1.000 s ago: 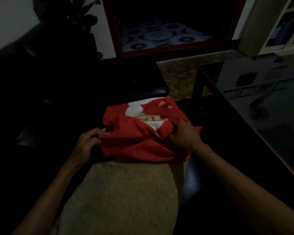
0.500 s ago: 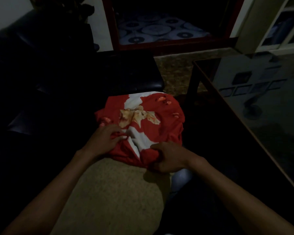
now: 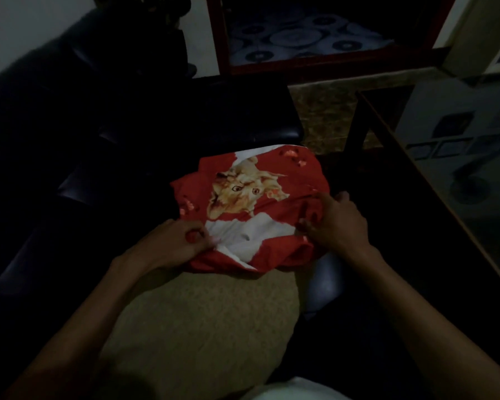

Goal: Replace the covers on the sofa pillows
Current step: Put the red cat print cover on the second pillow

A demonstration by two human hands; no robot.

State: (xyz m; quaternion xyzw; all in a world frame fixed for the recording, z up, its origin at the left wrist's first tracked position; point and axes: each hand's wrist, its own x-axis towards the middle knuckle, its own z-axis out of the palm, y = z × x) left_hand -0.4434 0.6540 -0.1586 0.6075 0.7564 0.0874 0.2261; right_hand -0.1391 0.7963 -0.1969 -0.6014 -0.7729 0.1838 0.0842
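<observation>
Since the earlier frame the red cat-print cover (image 3: 260, 209) has been spread wider over the far end of the tan pillow (image 3: 202, 327), and the right hand (image 3: 337, 223) has shifted out to its right edge. The left hand (image 3: 173, 243) pinches the near hem, its fingers curled on the cloth; the right hand's fingers curl into a fold beside the edge. The cover looks light, limp and bunch-prone, so it is best gripped at the open hem, just ahead of the fingertips; the pillow looks soft and squashable on the dark sofa (image 3: 104, 157).
</observation>
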